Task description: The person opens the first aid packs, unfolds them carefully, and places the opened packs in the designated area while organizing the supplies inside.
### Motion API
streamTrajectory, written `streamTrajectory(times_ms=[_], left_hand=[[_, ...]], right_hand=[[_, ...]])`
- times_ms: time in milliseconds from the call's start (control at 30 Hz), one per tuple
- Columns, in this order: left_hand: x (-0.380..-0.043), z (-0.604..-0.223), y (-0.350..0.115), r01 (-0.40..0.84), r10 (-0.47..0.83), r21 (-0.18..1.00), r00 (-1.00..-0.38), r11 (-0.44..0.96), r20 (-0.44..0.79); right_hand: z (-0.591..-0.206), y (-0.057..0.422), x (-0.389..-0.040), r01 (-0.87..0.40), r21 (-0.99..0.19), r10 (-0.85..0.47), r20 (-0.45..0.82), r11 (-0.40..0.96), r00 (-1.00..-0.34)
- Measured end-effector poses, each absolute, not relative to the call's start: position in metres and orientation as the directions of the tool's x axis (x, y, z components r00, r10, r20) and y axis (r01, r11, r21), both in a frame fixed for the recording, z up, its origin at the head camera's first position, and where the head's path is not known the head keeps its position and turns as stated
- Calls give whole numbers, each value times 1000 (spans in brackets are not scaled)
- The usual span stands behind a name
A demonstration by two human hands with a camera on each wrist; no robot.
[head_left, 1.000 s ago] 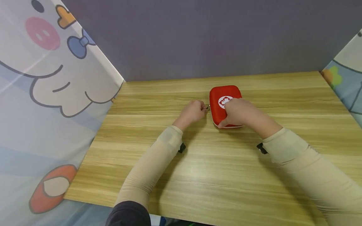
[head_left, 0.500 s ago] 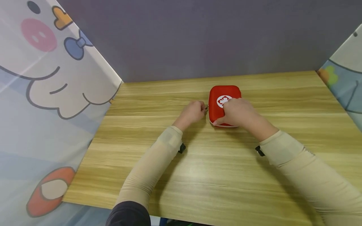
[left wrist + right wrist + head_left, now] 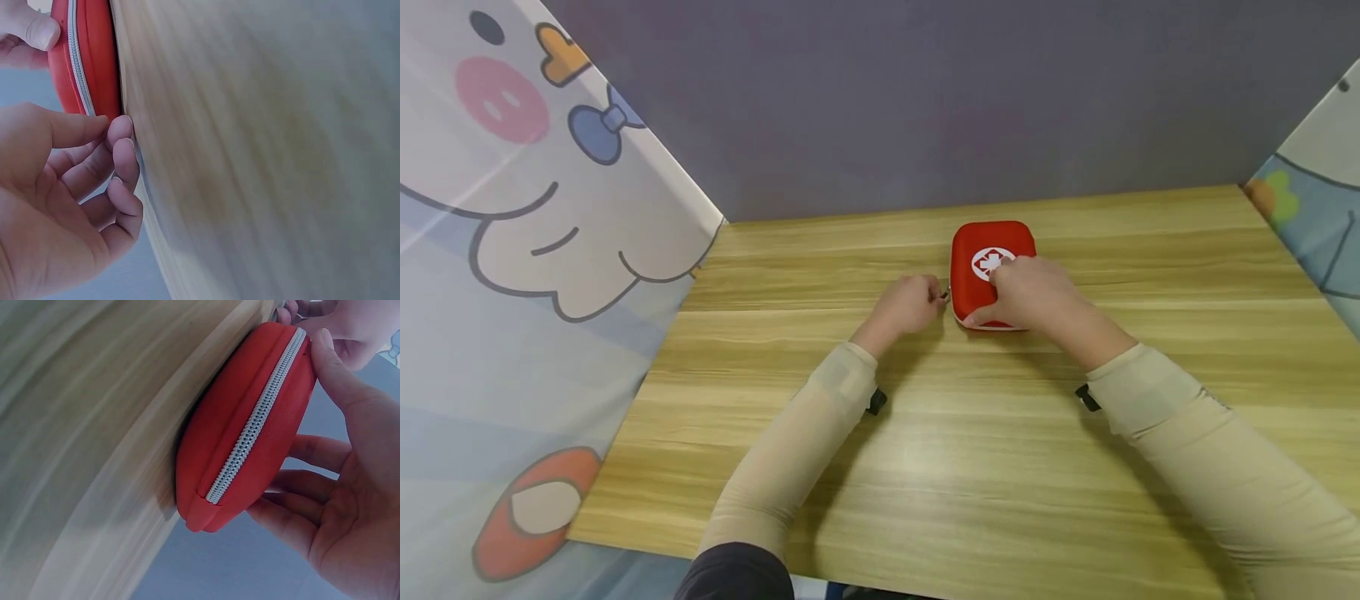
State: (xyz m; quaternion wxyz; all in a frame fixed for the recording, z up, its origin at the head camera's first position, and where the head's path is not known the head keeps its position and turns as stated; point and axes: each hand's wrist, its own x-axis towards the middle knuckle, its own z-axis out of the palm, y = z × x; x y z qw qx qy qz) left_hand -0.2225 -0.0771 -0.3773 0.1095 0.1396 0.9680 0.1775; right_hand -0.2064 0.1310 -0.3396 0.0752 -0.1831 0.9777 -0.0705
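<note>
The left hand (image 3: 908, 304) has slid slightly nearer along the left side of the red case (image 3: 976, 271), pinching its zip pull (image 3: 946, 293), while the right hand (image 3: 1037, 293) grips the case on the tabletop (image 3: 940, 483), apparently working the zip, which calls for steady tension.

Before the wall (image 3: 925, 108), on the tabletop (image 3: 925, 475), the case (image 3: 976, 285), left fingers (image 3: 127, 164) at its left, right fingers (image 3: 322, 452) atop

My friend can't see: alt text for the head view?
A person's right-hand grip holds a red zippered case with a white cross, while the left-hand grip pinches what looks like its zip pull. The case lies on a wood-grain table.
</note>
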Motion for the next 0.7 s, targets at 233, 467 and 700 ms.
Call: streamTrajectory(times_ms=[233, 467, 700], left_hand=[[-219, -374, -77, 241, 325, 386, -931, 891, -168], [-214, -375, -76, 226, 315, 385, -931, 895, -185], [-208, -376, -79, 229, 322, 395, -928, 889, -186]], right_hand=[[-339, 133, -207, -353, -166, -372, -101, 921, -923], [-340, 132, -208, -336, -172, -358, -115, 926, -927], [-340, 129, -208, -337, -174, -359, -121, 925, -925]])
